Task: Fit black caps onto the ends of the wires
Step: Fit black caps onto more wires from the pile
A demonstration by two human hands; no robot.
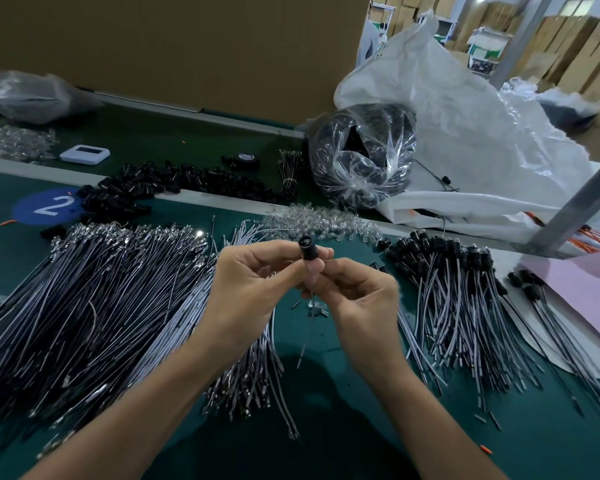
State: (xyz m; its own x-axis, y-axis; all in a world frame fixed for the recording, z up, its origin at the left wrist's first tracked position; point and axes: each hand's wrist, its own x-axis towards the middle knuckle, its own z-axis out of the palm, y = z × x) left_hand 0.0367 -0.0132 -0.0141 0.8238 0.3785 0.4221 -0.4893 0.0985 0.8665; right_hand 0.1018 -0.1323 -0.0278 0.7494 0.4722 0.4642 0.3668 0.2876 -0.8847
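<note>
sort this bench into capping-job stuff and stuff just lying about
Job: small black plastic cap, thin grey wire, heap of bare grey wires, pile of loose black caps, finished capped wires.
Lying about: white flat device, black tape roll, white plastic sack.

I count: left hand point(253, 278) 1 | right hand point(357, 292) 1 | held black cap point(306, 244) 1 | held wire point(307, 327) 1 | tape roll point(246, 159) 1

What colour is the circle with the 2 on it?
The circle is blue, the 2 white. Head view.
</note>
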